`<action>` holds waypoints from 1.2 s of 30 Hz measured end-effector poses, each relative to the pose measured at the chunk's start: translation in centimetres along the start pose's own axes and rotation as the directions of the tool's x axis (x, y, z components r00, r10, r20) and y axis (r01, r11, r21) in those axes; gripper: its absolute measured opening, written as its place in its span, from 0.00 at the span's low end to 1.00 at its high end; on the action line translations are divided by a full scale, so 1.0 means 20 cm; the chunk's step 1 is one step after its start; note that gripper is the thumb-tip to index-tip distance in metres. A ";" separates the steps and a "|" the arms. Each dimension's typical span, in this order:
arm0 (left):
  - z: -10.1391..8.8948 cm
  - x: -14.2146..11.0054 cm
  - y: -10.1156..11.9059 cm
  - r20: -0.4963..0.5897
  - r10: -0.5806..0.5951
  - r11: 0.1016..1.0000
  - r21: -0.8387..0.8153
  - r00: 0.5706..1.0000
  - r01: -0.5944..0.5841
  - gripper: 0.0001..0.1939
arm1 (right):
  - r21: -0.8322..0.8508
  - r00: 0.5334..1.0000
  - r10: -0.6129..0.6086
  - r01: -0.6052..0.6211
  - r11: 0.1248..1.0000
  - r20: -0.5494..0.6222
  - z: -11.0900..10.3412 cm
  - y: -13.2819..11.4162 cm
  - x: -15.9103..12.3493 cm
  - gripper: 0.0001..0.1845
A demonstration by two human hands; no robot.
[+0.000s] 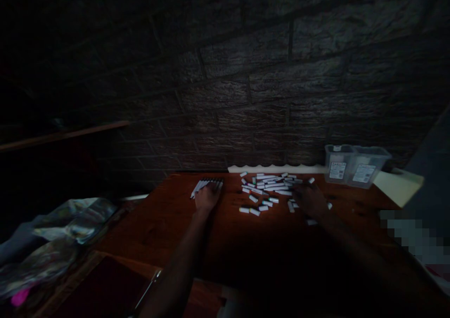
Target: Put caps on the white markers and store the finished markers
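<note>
My left hand (208,197) rests on a neat row of white markers (199,186) at the left of the wooden table; its fingers are partly hidden and dim. My right hand (309,198) is over the right edge of a loose scatter of white pens (276,186) and caps. Its fingers are too dark and blurred to show whether anything is in them. Several short white caps with coloured ends, such as a green-banded cap (273,200) and a yellow-ended cap (243,210), lie between the two hands.
Two clear plastic containers (358,165) with labels stand at the back right, beside a pale yellow sheet (401,186). A white scalloped strip (274,169) runs along the brick wall (246,111). Crumpled plastic bags (70,224) lie left of the table (158,219).
</note>
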State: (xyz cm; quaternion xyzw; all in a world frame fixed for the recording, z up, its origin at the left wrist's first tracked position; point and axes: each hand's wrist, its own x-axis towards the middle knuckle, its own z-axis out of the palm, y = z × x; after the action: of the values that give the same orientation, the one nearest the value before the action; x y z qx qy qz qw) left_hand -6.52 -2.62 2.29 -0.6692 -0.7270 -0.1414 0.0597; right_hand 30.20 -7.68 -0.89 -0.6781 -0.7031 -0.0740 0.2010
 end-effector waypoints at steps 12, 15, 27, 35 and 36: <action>0.00 0.00 0.01 0.014 0.029 0.999 0.046 0.999 -0.030 0.17 | 0.129 0.995 0.008 -0.022 0.991 0.102 -0.03 -0.04 0.00 0.15; 0.01 0.00 0.01 0.001 0.032 0.999 0.029 0.999 -0.032 0.16 | 0.169 0.991 0.026 -0.048 0.984 0.131 -0.03 -0.07 0.00 0.16; 0.01 0.00 0.01 0.013 0.028 0.999 0.029 1.000 -0.028 0.16 | 0.347 0.997 -0.057 0.036 0.937 0.051 0.01 -0.07 0.01 0.13; 0.02 0.01 0.01 -0.038 0.049 0.995 -0.087 0.998 -0.052 0.14 | 0.582 0.994 0.008 0.055 0.811 -0.106 -0.06 -0.14 -0.01 0.12; 0.01 0.01 0.02 -0.079 0.080 0.986 -0.139 0.994 -0.090 0.15 | 0.638 0.994 0.026 0.047 0.769 -0.106 -0.07 -0.15 -0.02 0.12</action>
State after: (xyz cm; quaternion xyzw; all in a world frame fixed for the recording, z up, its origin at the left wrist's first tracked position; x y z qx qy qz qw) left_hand -6.14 -2.40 2.09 -0.6966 -0.6832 -0.2146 0.0443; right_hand 27.47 -8.78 0.82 -0.5603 -0.6781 0.1317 0.4571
